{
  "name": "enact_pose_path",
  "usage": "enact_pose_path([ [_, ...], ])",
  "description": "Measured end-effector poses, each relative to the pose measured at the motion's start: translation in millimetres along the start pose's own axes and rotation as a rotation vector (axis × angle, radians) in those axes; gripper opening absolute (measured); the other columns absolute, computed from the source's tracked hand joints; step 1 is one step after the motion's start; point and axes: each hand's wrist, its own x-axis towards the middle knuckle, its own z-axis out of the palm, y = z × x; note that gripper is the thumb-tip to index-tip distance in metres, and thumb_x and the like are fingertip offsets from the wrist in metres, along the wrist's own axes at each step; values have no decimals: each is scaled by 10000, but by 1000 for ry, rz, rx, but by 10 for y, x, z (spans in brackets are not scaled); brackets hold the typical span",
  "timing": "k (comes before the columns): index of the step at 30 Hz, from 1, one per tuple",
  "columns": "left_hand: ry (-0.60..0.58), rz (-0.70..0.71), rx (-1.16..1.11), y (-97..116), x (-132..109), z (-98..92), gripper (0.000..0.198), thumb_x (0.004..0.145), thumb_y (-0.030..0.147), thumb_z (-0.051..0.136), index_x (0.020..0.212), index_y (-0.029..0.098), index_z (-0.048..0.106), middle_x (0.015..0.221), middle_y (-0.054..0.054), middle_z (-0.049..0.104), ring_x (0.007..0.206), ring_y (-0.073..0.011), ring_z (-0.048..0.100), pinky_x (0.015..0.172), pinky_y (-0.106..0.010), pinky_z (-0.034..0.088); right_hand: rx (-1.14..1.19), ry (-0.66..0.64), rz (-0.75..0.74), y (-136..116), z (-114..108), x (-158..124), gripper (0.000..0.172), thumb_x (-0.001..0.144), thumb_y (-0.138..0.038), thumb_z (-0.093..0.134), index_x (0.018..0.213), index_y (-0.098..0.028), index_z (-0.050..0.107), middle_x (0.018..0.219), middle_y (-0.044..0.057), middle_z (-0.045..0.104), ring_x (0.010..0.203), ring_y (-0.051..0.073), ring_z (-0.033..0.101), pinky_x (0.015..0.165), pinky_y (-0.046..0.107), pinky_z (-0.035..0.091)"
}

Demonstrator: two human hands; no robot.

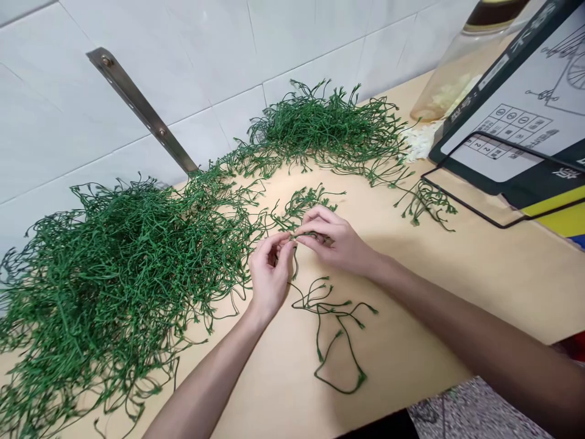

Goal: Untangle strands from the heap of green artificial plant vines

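Note:
Over the middle of the table, my left hand (269,268) and my right hand (336,238) meet fingertip to fingertip. Both pinch a thin green plastic stem (296,263), part of which hangs below the fingers; the exact grip is partly hidden. Just under the hands lies a small loose group of branching green stems (329,310), one bent into a loop. Behind my fingers is another little bunch of stems (304,201). A big tangled heap of the same stems (128,262) spreads to the left of my left hand.
A second stem heap (324,128) sits against the tiled wall, with a small cluster (425,201) to its right. A metal bracket (141,113) leans at the wall. At right stand a clear jar (450,79), white bits (423,139), a printed box (507,128) and a black wire frame (466,203).

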Motion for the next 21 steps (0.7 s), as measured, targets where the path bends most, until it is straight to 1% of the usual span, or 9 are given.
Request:
enact_pose_path([
  [4,-6,37,87,-25,-4,-18,244,875,263,614,1101,193,672,879,-38,674,744,-129,595,698,-259,484,-2,8,-22,9,-2,-2,102,919,-176,571,927,-200,670,937,43,524,582,80,462,486,247,413],
  [6,-11,76,141,-23,-4,-23,223,890,246,587,1086,199,684,901,-44,675,797,-143,601,739,-272,487,-9,34,-30,11,-7,3,104,916,-173,572,922,-198,673,937,46,531,588,83,474,490,249,419],
  [9,5,127,208,-10,-2,-28,179,904,236,564,1002,199,708,951,-60,667,885,-165,597,806,-293,485,-35,87,-19,17,-18,14,96,907,-189,590,912,-197,685,933,53,559,614,101,500,516,263,447],
  [11,63,128,206,6,-2,-31,177,905,237,560,1002,201,704,979,-64,636,877,-161,586,787,-290,482,-49,122,5,20,-25,22,94,899,-209,605,902,-199,698,928,57,585,640,117,523,538,275,469],
  [13,148,121,203,26,-4,-36,176,890,209,560,992,205,703,1016,-67,591,910,-163,574,794,-288,478,-45,158,40,19,-29,32,101,896,-225,612,898,-200,710,923,64,615,696,142,567,584,291,505],
  [15,216,117,194,46,-11,-43,214,845,132,551,980,208,699,1053,-67,554,989,-174,562,850,-299,474,-6,186,87,13,-28,41,118,902,-241,605,893,-196,713,919,73,642,764,165,610,646,310,542],
  [17,248,141,187,61,-19,-52,275,776,60,535,947,212,688,1055,-62,550,1044,-186,552,902,-317,469,80,196,153,5,-23,49,143,914,-266,588,878,-191,705,913,79,657,766,170,632,662,320,569],
  [19,245,201,173,65,-28,-57,285,732,40,528,905,214,673,1016,-55,575,1036,-192,561,916,-334,471,180,184,213,0,-15,51,169,918,-296,581,853,-186,690,902,77,659,693,153,632,627,314,585],
  [21,174,250,151,61,-34,-56,267,725,47,527,888,211,661,967,-48,618,992,-195,582,896,-339,478,249,169,236,1,-7,47,174,910,-314,591,839,-184,684,894,74,657,661,143,632,614,309,599],
])
